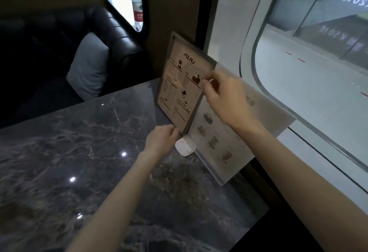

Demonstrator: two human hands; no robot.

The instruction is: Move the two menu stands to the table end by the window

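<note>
Dark marble table [59,162] fills the near view, its window end at two o'clock. Both stands sit there: the pale menu stand [229,142] beside the glass, the framed menu stand [183,84] upright at twelve o'clock. Right hand [225,96] pinches the framed stand's side edge; left hand [161,140] pinches its bottom corner. Risk, likely: an uneven release tips it onto the small white device [184,148].

- left hand [162,139]: bare, no glove, ring or watch
- right hand [223,96]: bare, no jewellery
- both forearms uncovered, no sleeve in view
</note>
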